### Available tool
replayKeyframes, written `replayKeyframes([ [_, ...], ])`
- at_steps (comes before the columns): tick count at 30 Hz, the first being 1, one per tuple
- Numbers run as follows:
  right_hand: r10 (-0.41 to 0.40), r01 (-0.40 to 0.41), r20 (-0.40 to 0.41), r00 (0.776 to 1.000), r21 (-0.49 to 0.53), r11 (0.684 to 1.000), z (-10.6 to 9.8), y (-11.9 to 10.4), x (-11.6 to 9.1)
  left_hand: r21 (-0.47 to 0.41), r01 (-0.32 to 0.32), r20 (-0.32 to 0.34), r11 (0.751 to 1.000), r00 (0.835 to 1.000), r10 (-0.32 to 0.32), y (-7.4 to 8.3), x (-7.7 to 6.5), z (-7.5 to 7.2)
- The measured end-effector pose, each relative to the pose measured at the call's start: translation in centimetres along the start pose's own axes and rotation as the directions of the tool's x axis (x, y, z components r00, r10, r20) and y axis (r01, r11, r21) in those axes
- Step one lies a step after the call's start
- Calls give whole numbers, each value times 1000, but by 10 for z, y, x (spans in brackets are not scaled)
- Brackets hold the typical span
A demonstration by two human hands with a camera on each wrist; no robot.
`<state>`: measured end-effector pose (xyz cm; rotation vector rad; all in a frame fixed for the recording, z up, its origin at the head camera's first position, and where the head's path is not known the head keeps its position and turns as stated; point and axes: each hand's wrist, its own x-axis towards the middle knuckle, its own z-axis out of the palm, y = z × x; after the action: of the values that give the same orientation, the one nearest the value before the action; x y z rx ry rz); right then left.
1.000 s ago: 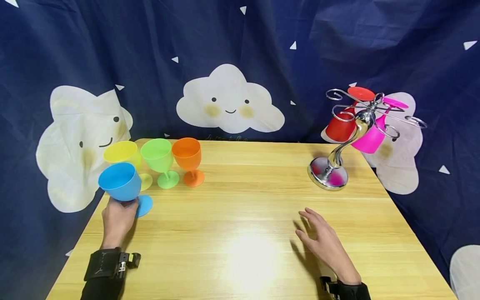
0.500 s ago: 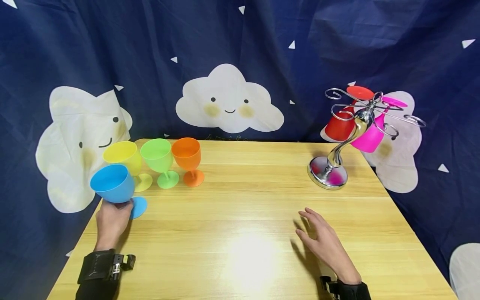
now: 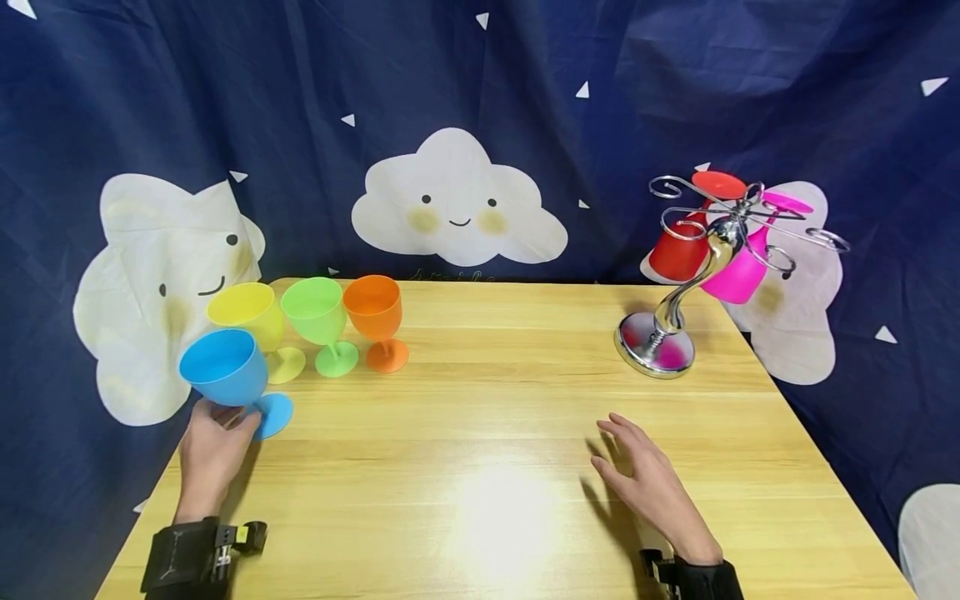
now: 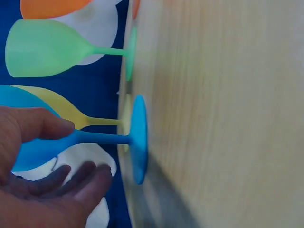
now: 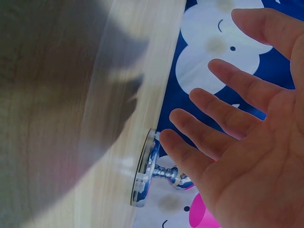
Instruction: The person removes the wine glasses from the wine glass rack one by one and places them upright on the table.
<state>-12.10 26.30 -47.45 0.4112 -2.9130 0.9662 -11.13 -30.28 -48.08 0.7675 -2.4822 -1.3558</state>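
Note:
A blue plastic goblet [image 3: 225,367] stands upright near the table's left edge. My left hand [image 3: 213,450] is just in front of it, below the bowl. In the left wrist view the thumb and fingers are spread apart around the goblet [image 4: 102,137], with no grip on the stem; whether one finger still touches the bowl I cannot tell. Behind it are a yellow goblet [image 3: 251,308], a green goblet [image 3: 315,308] and an orange goblet [image 3: 373,307], all upright. My right hand [image 3: 652,487] hovers over the table's right side, fingers extended, holding nothing.
At the back right stands a chrome goblet rack [image 3: 708,275] with curled arms and a round base. A red goblet [image 3: 681,250] and a pink goblet [image 3: 738,271] hang upside down from it. A dark blue curtain [image 3: 465,67] with clouds hangs behind the wooden table [image 3: 465,400].
The blue goblet has shifted a little left and nearer to me with my left hand. That hand has since loosened its fingers and drawn back slightly. My right hand has stayed put.

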Motion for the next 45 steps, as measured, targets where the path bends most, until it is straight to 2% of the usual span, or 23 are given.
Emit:
replayKeyframes([
  [5, -11, 11, 0, 1000, -9, 1000, -5, -1, 2, 131, 15, -33, 991, 999, -11, 1, -19, -2],
  [7, -19, 19, 1, 1000, -14, 1000, -8, -1, 3, 182, 23, -23, 983, 1000, -20, 2, -26, -2],
  [9, -21, 21, 1, 1000, -20, 1000, -12, -2, 4, 257, 6, 50, 966, 999, -19, 4, -30, -1],
  [11, -20, 20, -2, 1000, -23, 1000, -16, -2, 6, 323, -23, 157, 946, 987, -30, 8, -35, 2],
  [14, -18, 18, -8, 1000, -28, 999, -23, -2, 10, 401, -119, 319, 908, 948, -16, 16, -39, 10],
  [17, -22, 22, -9, 1000, -43, 999, -31, -4, 13, 427, -201, 389, 882, 921, 22, 28, -49, 23],
  [20, -35, 34, -15, 999, -76, 997, -40, -6, 17, 412, -302, 433, 860, 895, 106, 39, -60, 38],
  [23, -55, 52, -26, 998, -101, 994, -50, -7, 21, 361, -397, 470, 844, 859, 203, 49, -69, 52],
  [27, -93, 86, -49, 994, -128, 988, -62, -9, 28, 313, -465, 491, 828, 825, 278, 64, -80, 72],
  [34, -200, 180, -85, 976, -193, 964, -84, -17, 45, 272, -521, 502, 809, 794, 342, 84, -98, 112],
  [40, -238, 216, -71, 969, -233, 948, -113, -37, 64, 252, -567, 492, 784, 773, 400, 94, -99, 142],
  [45, -340, 297, -130, 932, -268, 917, -146, -52, 80, 245, -606, 474, 757, 756, 452, 101, -96, 160],
])
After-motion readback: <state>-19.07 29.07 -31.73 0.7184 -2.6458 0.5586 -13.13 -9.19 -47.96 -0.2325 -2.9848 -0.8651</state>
